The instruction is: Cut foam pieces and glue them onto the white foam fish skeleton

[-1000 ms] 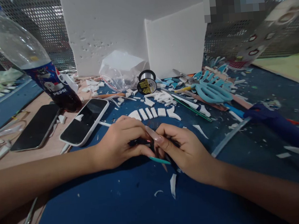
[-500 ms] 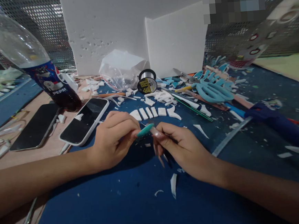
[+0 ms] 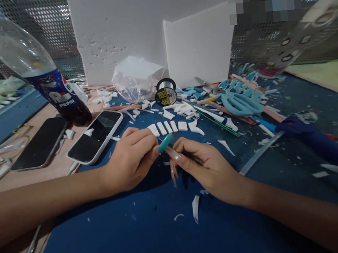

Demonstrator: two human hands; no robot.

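My left hand (image 3: 132, 156) is closed in a pinch above the blue mat (image 3: 113, 232). At its thumb tip is a glossy teal oval piece (image 3: 165, 143), shaped like a long fingernail; whether it is a nail or a held piece I cannot tell. Close beside it, my right hand (image 3: 211, 164) is also pinched, its long pinkish nails pointing towards the teal piece. Whatever lies between the right fingertips is too small or hidden to name. Just beyond the hands, several white foam pieces (image 3: 169, 127) lie in a row, a tail-shaped one (image 3: 196, 127) at the right end.
Two phones (image 3: 41, 142) and a leaning Pepsi bottle (image 3: 57, 86) are at left. Behind are a line spool (image 3: 165, 92), a plastic bag (image 3: 137, 80) and white foam boards (image 3: 120, 33). Blue scissors (image 3: 240, 103), a dark blue-handled tool (image 3: 310, 135) and foam scraps (image 3: 195, 208) lie right and in front.
The teal piece has turned from nearly level to tilted up at its right end. My right fingers have shifted slightly left; the items on the mat have stayed put.
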